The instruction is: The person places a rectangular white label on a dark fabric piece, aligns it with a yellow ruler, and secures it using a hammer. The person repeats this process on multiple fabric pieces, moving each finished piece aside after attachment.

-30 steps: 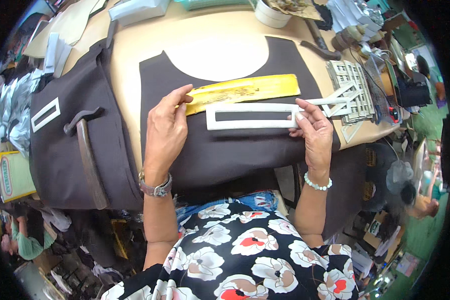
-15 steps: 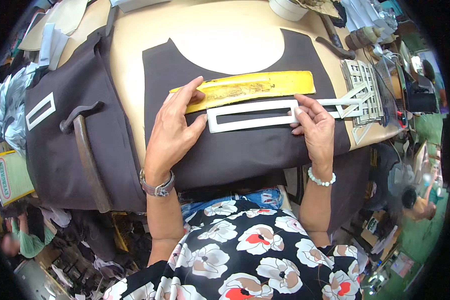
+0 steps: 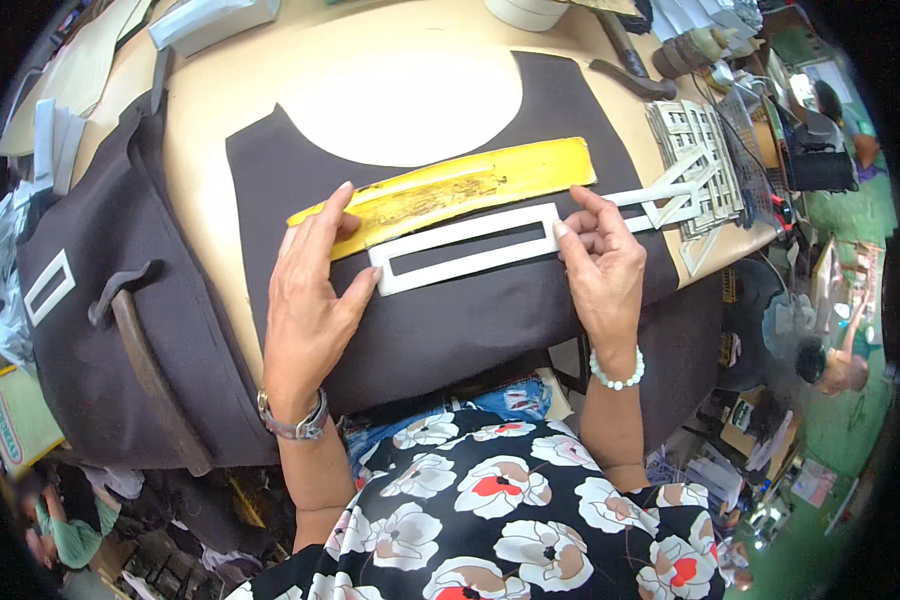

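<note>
A dark cloth piece (image 3: 450, 325) with a curved neckline lies across the table. On it rests a worn yellow strip (image 3: 430, 192), and just nearer lies a white rectangular frame (image 3: 470, 262) with a long slot. My left hand (image 3: 315, 295) is spread at their left ends: its fingertips reach over the yellow strip, and the thumb tip touches the frame's corner. At the frame's right end, my right hand (image 3: 605, 262) pinches it between thumb and fingers. White bars (image 3: 650, 195) run on to the right behind that hand; whether they belong to the same frame is hidden.
Another dark cloth (image 3: 185, 335) at left carries a hammer (image 3: 155, 375) and a small white frame (image 3: 50, 287). Stacked white lattice frames (image 3: 705, 150) stand at right. A second hammer (image 3: 630, 75), bottles (image 3: 692, 50) and a white tub (image 3: 527, 12) line the far side.
The whole view has shifted and tilted, so the table things sit further left, with the left side lower. Both hands keep their places at the white frame's ends.
</note>
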Demonstrator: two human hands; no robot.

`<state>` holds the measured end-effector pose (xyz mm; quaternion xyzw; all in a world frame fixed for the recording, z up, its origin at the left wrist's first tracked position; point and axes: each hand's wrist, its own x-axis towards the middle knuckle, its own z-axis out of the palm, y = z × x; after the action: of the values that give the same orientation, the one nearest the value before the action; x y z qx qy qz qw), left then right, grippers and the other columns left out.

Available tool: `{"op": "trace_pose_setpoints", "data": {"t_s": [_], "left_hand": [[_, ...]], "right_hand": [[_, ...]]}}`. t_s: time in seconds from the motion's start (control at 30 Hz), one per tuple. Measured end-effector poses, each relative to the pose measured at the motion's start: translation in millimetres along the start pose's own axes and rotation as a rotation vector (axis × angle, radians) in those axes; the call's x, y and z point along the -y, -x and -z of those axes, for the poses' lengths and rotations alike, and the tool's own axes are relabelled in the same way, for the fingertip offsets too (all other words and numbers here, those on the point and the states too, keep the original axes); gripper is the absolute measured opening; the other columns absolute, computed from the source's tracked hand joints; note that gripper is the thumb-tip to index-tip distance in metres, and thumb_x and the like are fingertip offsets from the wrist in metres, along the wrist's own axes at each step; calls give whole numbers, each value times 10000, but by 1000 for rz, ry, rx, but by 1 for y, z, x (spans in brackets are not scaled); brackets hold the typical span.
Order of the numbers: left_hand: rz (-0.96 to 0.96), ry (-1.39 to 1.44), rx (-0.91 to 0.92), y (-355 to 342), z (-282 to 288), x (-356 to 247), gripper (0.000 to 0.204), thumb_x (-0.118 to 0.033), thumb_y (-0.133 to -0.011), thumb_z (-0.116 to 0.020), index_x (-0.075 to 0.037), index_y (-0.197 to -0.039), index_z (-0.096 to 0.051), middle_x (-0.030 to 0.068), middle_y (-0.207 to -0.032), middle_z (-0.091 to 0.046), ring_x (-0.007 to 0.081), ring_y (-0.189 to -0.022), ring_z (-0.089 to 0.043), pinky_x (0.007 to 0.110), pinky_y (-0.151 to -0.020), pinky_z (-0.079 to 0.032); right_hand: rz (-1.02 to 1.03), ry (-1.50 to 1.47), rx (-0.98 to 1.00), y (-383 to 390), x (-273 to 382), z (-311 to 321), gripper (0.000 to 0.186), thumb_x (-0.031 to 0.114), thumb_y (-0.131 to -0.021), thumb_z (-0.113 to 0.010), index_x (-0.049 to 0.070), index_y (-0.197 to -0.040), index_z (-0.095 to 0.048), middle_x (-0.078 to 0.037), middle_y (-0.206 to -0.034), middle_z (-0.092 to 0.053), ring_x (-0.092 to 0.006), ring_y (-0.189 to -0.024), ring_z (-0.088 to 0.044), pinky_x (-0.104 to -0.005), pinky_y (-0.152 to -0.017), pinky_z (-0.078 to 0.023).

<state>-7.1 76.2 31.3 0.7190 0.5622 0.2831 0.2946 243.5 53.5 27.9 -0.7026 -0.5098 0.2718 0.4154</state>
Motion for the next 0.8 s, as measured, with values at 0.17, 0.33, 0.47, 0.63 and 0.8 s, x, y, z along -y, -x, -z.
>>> {"op": "trace_pose_setpoints", "data": {"t_s": [0.17,0.33,0.47,0.63,0.8], "left_hand": [[26,34,-21,1,-1,-2,688,25,-694,-692,-32,-1340,-461,147,-1054,-598,284,-1002,-566,368,-903,-443],[14,21,-10,0,0,-3,696,28,-689,-691,-37,-1342,-462,146,-1050,-596,283,-997,-563,367,-902,-439],[28,18,-7,1,1,-4,700,32,-685,-688,-38,-1344,-462,145,-1051,-593,283,-995,-559,363,-902,-436],[30,32,-6,1,0,-2,717,45,-679,-685,-49,-1353,-459,143,-1048,-593,281,-993,-559,361,-904,-436],[26,27,-15,1,-1,-3,727,46,-679,-689,-60,-1360,-457,141,-1048,-594,281,-993,-564,360,-910,-440]], "right_hand": [[-42,-97,-39,-1,-6,-4,343,-6,-808,-661,-66,-1139,-590,-50,-745,-625,-63,-630,-543,-211,-556,-454],[-56,-124,-101,-3,-8,-8,365,1,-782,-703,-73,-1122,-592,-61,-728,-648,-72,-640,-572,-218,-579,-467],[-51,-121,-119,-3,-10,-10,366,3,-769,-723,-76,-1103,-594,-83,-721,-672,-82,-643,-600,-219,-589,-472],[-59,-88,-114,-3,-2,-10,374,-18,-783,-718,-81,-1122,-575,-73,-744,-662,-71,-679,-584,-206,-618,-461],[-32,-54,-127,-3,-1,-11,360,-20,-783,-715,-78,-1111,-578,-75,-739,-662,-74,-676,-590,-215,-618,-470]]}}
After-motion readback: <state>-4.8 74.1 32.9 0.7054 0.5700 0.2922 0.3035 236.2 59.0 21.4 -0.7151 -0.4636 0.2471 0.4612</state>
